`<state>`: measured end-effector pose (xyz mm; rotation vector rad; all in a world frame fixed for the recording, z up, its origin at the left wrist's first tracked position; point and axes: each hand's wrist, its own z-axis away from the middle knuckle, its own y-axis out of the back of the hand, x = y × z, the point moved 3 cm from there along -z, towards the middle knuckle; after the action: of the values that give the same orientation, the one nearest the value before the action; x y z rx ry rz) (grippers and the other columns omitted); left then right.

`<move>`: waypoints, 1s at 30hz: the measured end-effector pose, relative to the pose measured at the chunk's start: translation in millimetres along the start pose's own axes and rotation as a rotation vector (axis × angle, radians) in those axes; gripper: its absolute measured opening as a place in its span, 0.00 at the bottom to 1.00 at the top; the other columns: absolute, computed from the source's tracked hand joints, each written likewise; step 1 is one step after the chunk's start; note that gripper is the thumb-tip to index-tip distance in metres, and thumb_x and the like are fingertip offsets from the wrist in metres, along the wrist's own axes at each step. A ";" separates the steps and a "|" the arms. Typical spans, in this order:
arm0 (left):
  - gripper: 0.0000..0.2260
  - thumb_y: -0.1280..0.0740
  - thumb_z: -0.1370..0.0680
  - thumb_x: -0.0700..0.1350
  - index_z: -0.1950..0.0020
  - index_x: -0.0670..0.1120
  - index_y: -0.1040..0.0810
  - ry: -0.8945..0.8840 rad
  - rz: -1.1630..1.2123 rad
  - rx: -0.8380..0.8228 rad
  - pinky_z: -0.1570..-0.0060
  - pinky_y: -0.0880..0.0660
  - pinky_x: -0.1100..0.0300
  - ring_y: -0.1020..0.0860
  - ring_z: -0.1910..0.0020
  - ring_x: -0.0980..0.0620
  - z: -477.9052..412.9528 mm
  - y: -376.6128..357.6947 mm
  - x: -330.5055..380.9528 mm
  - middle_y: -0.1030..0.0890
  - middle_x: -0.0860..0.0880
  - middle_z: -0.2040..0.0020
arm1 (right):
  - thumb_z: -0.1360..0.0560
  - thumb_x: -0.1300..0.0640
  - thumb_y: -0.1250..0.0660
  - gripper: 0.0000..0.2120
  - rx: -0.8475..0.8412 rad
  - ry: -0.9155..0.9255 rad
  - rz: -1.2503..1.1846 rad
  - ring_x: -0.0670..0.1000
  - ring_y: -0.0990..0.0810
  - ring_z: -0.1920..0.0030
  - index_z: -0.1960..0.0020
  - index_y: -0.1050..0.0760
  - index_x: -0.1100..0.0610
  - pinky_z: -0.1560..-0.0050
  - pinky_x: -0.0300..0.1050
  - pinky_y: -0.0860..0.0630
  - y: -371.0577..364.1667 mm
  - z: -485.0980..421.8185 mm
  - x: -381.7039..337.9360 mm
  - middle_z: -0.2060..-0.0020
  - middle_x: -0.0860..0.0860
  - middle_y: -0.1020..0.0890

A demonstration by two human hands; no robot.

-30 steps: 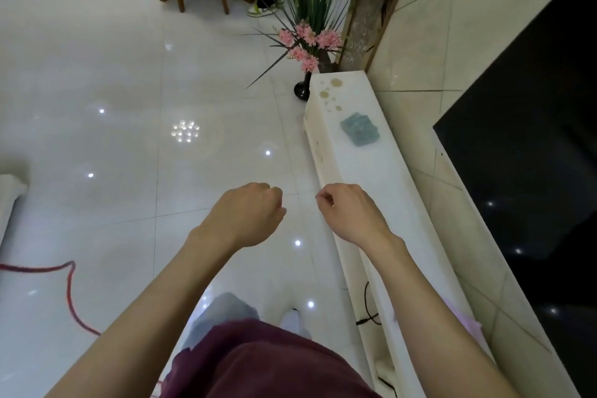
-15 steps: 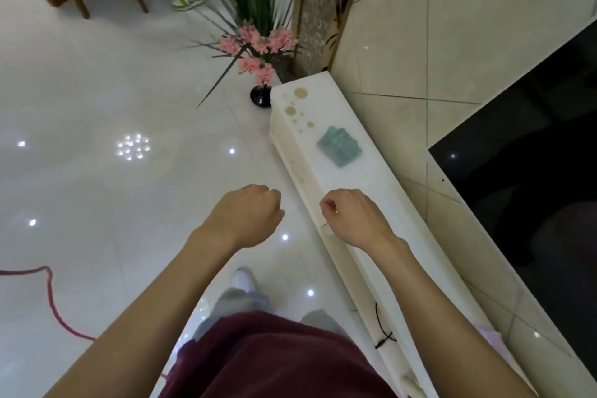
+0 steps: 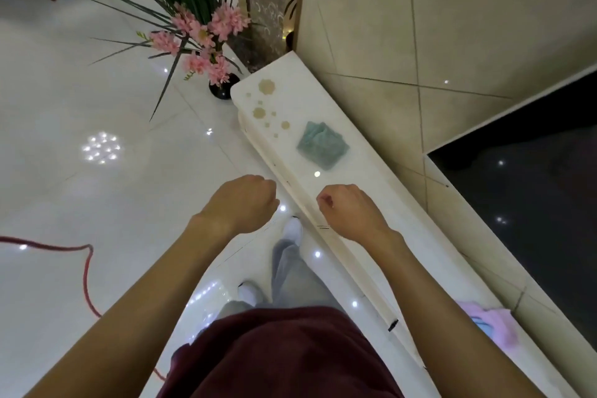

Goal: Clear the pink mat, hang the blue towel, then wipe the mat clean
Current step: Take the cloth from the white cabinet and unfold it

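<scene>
Holding pink flowers: black vase.

The pink mat lies flat at the near end of the white surface. It is pale and fuzzy, and its left part is hidden. A small piece of blue fabric rests on the mat's left edge, mostly out of sight. A folded teal cloth lies flat farther along the same surface, well apart from the mat, with its corners turned diagonally.
</scene>
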<state>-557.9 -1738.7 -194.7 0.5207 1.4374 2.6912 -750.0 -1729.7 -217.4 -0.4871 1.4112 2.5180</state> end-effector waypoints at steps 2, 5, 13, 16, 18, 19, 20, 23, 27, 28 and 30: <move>0.14 0.44 0.17 0.48 0.46 0.41 0.23 0.013 0.007 -0.026 0.58 0.29 0.58 0.23 0.55 0.49 -28.8 10.0 -0.3 0.20 0.45 0.51 | 0.21 0.59 0.41 0.12 -0.021 -0.014 -0.009 0.51 0.23 0.64 0.61 0.26 0.60 0.60 0.48 0.23 12.5 -32.5 9.6 0.66 0.50 0.24; 0.14 0.46 0.16 0.49 0.43 0.43 0.24 0.007 -0.005 -0.050 0.56 0.30 0.60 0.26 0.57 0.52 -75.0 16.3 -1.0 0.20 0.47 0.49 | 0.20 0.57 0.41 0.12 -0.042 -0.030 -0.015 0.51 0.21 0.61 0.56 0.23 0.60 0.57 0.46 0.23 24.6 -81.9 26.5 0.62 0.52 0.20; 0.14 0.45 0.17 0.48 0.42 0.44 0.23 0.121 0.125 -0.180 0.47 0.24 0.58 0.21 0.53 0.50 -193.9 -3.5 -40.7 0.19 0.47 0.46 | 0.18 0.54 0.43 0.12 -0.198 -0.158 -0.041 0.51 0.20 0.50 0.43 0.23 0.58 0.47 0.42 0.25 -13.7 -194.3 77.6 0.48 0.53 0.19; 0.13 0.44 0.16 0.47 0.40 0.44 0.24 0.137 0.166 -0.188 0.43 0.25 0.59 0.21 0.50 0.50 -237.5 -26.6 -57.5 0.20 0.48 0.44 | 0.19 0.55 0.41 0.14 -0.245 -0.215 -0.085 0.53 0.24 0.38 0.35 0.27 0.55 0.38 0.42 0.30 -51.8 -236.0 98.4 0.37 0.52 0.22; 0.14 0.45 0.16 0.47 0.39 0.43 0.24 0.116 0.184 -0.201 0.42 0.27 0.58 0.21 0.47 0.49 -265.4 -40.7 -61.6 0.21 0.47 0.42 | 0.20 0.57 0.40 0.16 -0.239 -0.254 -0.125 0.52 0.26 0.35 0.32 0.29 0.55 0.36 0.41 0.32 -73.4 -260.6 108.8 0.34 0.52 0.25; 0.14 0.45 0.16 0.46 0.39 0.42 0.24 0.107 0.194 -0.207 0.42 0.26 0.57 0.22 0.46 0.48 -280.3 -48.5 -63.9 0.21 0.46 0.42 | 0.20 0.58 0.39 0.17 -0.223 -0.268 -0.138 0.52 0.27 0.34 0.32 0.30 0.55 0.36 0.41 0.32 -83.8 -273.9 112.8 0.34 0.52 0.26; 0.13 0.45 0.17 0.45 0.40 0.42 0.24 0.100 0.205 -0.213 0.42 0.26 0.56 0.22 0.46 0.48 -294.6 -56.5 -66.6 0.21 0.46 0.42 | 0.21 0.59 0.39 0.18 -0.204 -0.280 -0.151 0.53 0.27 0.35 0.31 0.30 0.56 0.37 0.42 0.31 -93.6 -287.0 116.1 0.34 0.53 0.26; 0.12 0.44 0.17 0.44 0.42 0.42 0.24 0.089 0.231 -0.220 0.42 0.25 0.54 0.22 0.47 0.48 -332.6 -78.2 -74.3 0.21 0.46 0.43 | 0.22 0.60 0.37 0.17 -0.119 -0.312 -0.144 0.53 0.25 0.39 0.33 0.30 0.58 0.42 0.40 0.30 -121.2 -326.7 127.4 0.38 0.54 0.25; 0.12 0.44 0.17 0.45 0.41 0.42 0.23 0.035 0.209 -0.250 0.40 0.25 0.56 0.21 0.47 0.49 -364.7 -103.0 -82.4 0.20 0.47 0.44 | 0.24 0.59 0.34 0.21 -0.021 -0.363 -0.019 0.54 0.28 0.38 0.33 0.34 0.59 0.42 0.44 0.27 -160.5 -370.2 151.6 0.37 0.56 0.28; 0.12 0.44 0.17 0.45 0.42 0.42 0.23 0.029 0.209 -0.257 0.41 0.25 0.57 0.21 0.48 0.50 -369.6 -108.8 -85.2 0.20 0.47 0.44 | 0.25 0.58 0.32 0.24 -0.013 -0.387 0.027 0.55 0.29 0.37 0.32 0.36 0.59 0.41 0.47 0.27 -169.6 -376.7 157.7 0.36 0.56 0.30; 0.13 0.44 0.17 0.45 0.42 0.43 0.22 0.038 0.215 -0.276 0.43 0.25 0.59 0.20 0.50 0.51 -377.0 -118.9 -91.7 0.19 0.47 0.45 | 0.28 0.55 0.28 0.33 -0.024 -0.453 0.097 0.57 0.32 0.36 0.29 0.41 0.58 0.41 0.52 0.26 -187.6 -384.6 168.1 0.34 0.57 0.33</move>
<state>-603.7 -1990.6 -509.5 0.6380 1.0440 3.0144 -771.6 -1957.4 -616.2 0.1500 1.2526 2.5031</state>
